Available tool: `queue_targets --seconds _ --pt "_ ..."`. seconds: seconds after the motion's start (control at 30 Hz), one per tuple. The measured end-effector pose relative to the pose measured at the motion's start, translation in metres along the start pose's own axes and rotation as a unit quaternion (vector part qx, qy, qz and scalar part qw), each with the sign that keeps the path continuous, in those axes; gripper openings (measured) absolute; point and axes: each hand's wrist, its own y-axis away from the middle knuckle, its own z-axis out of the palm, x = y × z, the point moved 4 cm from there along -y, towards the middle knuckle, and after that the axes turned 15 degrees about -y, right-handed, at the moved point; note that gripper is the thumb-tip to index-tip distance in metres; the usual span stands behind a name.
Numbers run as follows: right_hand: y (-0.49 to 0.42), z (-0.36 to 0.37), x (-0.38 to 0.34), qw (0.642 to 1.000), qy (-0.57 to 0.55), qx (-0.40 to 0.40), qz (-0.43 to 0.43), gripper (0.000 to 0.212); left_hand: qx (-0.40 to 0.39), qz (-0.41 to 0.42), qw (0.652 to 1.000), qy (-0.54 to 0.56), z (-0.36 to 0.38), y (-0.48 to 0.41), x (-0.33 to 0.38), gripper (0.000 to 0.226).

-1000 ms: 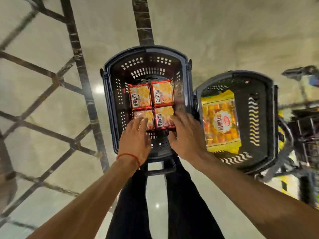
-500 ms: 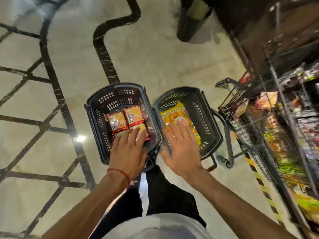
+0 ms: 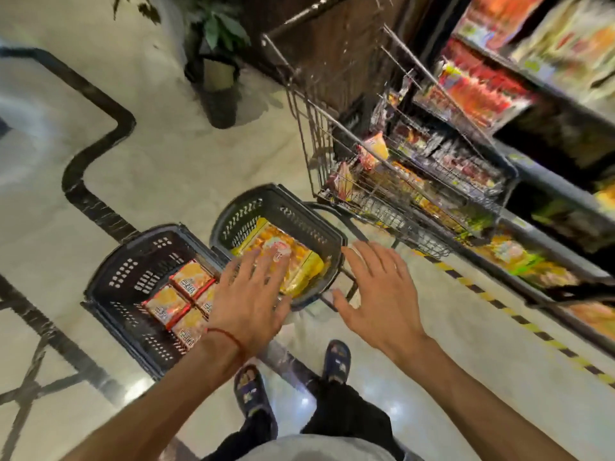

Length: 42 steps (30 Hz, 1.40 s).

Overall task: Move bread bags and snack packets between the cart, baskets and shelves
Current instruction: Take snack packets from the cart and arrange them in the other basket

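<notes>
Judging progress: partway. Some goods sit in baskets and the cart is still loaded, so more moving looks left.
Shelves: stocked but blurred, just behind the cart.
Cart: wire, has packets inside, stands near the right basket.
Left basket: on the floor, holds four snack packets lying flat in a block.
Right basket: on the floor just beside the left basket, holds one yellow bread bag.
Left grip: open and empty, fingers spread over the bread bag's near end. Cannot tell if it touches.
Right grip: open and empty, in the air between the right basket and the cart.
Change, view: has swung toward the cart and shelves.
Change, grips: half a second ago the left grip was over the snack packets and the right grip over the right basket. Both have shifted rightward.
Change, goods: snack packets and bread bag lie as before.
</notes>
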Motion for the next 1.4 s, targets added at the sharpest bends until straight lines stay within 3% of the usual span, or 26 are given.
queue_targets --seconds 0.23,0.57,0.9,1.13,1.4 --pt "0.032 -0.067 0.128 0.998 0.004 0.053 0.02 0.069 0.04 0.061 0.997 -0.038 -0.066 -0.063 0.127 0.064" --pt "0.018 -0.148 0.312 0.999 0.036 0.035 0.008 0.071 0.011 0.019 0.999 -0.037 -0.114 -0.146 0.297 0.068" --pt "-0.112 -0.179 0.42 0.996 0.082 -0.007 -0.045 0.073 0.005 -0.017 0.999 -0.029 -0.138 -0.3 0.331 0.068" --pt "-0.215 -0.185 0.469 0.992 0.065 -0.038 -0.102 0.069 -0.043 -0.036 0.998 -0.023 -0.139 -0.403 0.345 0.069" --pt "-0.327 -0.154 0.501 0.973 0.06 -0.116 -0.19 0.071 -0.092 -0.153 0.983 0.037 -0.111 -0.47 0.335 0.068"
